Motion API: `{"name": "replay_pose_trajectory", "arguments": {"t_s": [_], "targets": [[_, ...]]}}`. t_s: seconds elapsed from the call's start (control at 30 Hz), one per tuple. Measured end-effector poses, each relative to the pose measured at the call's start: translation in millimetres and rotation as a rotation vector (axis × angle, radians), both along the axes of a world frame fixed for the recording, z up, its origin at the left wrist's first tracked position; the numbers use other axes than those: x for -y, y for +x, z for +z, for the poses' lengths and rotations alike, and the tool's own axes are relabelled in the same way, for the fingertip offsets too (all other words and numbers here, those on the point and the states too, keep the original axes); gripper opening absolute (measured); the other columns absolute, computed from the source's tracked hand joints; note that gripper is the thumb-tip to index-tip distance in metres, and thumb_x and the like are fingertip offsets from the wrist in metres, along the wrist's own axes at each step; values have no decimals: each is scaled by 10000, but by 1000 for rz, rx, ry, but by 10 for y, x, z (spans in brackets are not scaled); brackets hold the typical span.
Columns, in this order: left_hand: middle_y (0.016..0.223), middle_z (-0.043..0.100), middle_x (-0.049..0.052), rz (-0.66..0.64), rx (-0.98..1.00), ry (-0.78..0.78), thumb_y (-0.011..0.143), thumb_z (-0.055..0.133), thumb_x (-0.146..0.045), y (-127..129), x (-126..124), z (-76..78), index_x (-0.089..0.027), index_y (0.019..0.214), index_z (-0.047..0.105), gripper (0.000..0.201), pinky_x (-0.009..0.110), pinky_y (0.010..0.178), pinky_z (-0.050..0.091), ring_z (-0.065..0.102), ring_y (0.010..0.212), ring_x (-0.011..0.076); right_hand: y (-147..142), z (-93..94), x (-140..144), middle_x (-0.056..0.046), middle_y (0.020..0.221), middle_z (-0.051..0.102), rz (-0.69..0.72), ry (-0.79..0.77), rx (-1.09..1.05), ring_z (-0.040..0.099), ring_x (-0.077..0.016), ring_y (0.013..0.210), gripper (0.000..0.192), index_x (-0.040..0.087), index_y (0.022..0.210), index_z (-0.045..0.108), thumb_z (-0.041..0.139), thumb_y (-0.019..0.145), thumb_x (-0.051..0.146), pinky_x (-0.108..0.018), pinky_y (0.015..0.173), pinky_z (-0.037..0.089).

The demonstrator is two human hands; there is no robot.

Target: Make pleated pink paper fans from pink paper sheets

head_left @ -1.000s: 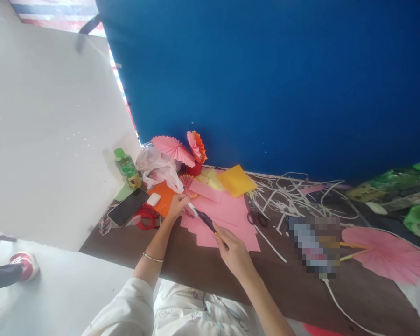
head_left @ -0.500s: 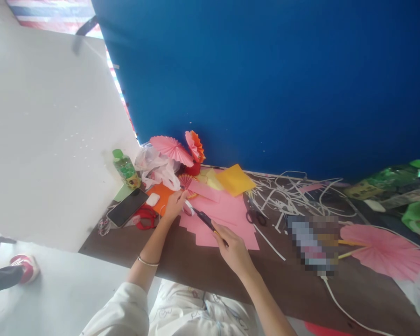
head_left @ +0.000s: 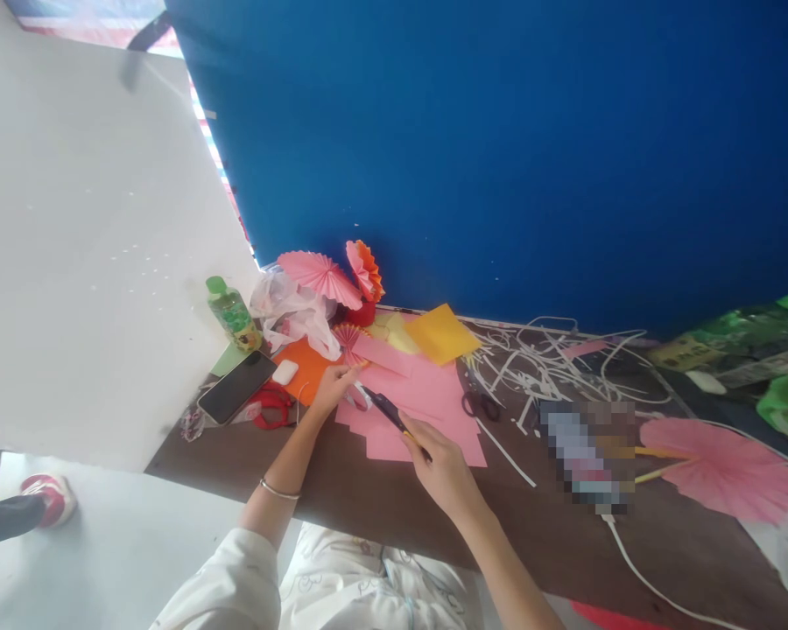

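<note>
My right hand [head_left: 439, 462] is wrapped round a slim black-and-yellow tool [head_left: 389, 411], shaped like a utility knife. Its far end points up and left, close to a curled white strip [head_left: 360, 395]. The fingers of my left hand [head_left: 334, 387] pinch together at the upper end of that strip, which hangs over the pink paper sheets [head_left: 426, 429]. Just beyond my left fingertips lies a small folded paper fan [head_left: 350, 341] in pink with a yellowish edge. Whether the tool touches the strip I cannot make out.
Black-handled scissors [head_left: 481, 405] lie right of the pink sheets, beside tangled white paper strips [head_left: 518, 367]. On the left are a phone [head_left: 236, 388], a green-capped bottle [head_left: 233, 315] and a plastic bag [head_left: 295, 315]. A blue panel [head_left: 473, 157] rises behind the table.
My left hand has shifted slightly right and down, with the white strip now more curled near the tool's end. The right hand and tool have barely moved. The view has tilted a little.
</note>
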State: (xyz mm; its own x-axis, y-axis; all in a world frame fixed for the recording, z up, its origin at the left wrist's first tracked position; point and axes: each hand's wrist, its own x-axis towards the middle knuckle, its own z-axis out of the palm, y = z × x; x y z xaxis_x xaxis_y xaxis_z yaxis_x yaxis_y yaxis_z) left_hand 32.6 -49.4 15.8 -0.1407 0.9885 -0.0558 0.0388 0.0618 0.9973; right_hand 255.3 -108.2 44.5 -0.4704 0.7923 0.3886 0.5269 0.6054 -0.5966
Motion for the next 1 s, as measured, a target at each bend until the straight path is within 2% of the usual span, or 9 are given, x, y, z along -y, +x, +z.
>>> {"name": "replay_pose_trajectory", "arguments": {"t_s": [0.17, 0.33, 0.5, 0.67, 0.83, 1.0], "targets": [[423, 588, 52, -75, 71, -51, 734, 519, -540, -7, 24, 51, -150, 494, 491, 458, 249, 422, 428, 573, 397, 161, -29, 34, 5, -66, 1029, 664, -12, 22, 41, 655, -180, 869, 355, 222, 1232, 518, 422, 890, 237, -295, 796, 533], [397, 570, 28, -6, 85, -36, 680, 599, -505, -17, 6, 45, -162, 461, 447, 435, 232, 411, 425, 572, 398, 155, -16, 34, 21, -76, 995, 673, -6, 39, 40, 660, -182, 849, 359, 216, 1230, 522, 404, 892, 243, -288, 767, 543], [429, 599, 59, -40, 118, -37, 721, 543, -512, -36, 19, 28, -150, 495, 490, 431, 254, 422, 445, 574, 393, 166, -5, 9, 41, -82, 978, 668, 7, 18, 37, 656, -178, 839, 364, 208, 1241, 507, 394, 896, 238, -288, 772, 538], [401, 566, 39, -17, 114, -26, 713, 539, -513, -65, -3, -52, -157, 491, 483, 423, 246, 424, 436, 558, 387, 156, 5, -20, 67, -84, 974, 666, 2, 28, 32, 654, -179, 848, 356, 209, 1227, 519, 393, 895, 239, -281, 764, 539], [392, 511, 8, -2, 62, -2, 753, 462, -530, -85, -18, -84, -164, 497, 477, 447, 247, 437, 416, 517, 390, 139, 28, -80, 89, -80, 967, 669, -8, 26, 23, 656, -173, 846, 349, 207, 1218, 526, 413, 889, 235, -277, 774, 538], [456, 476, -20, 80, -77, 82, 744, 515, -483, -100, -17, 29, -165, 506, 460, 401, 208, 474, 341, 475, 491, 109, 46, -114, 70, -86, 1001, 664, -19, 58, 7, 650, -182, 873, 349, 206, 1217, 528, 419, 887, 237, -295, 785, 536]]}}
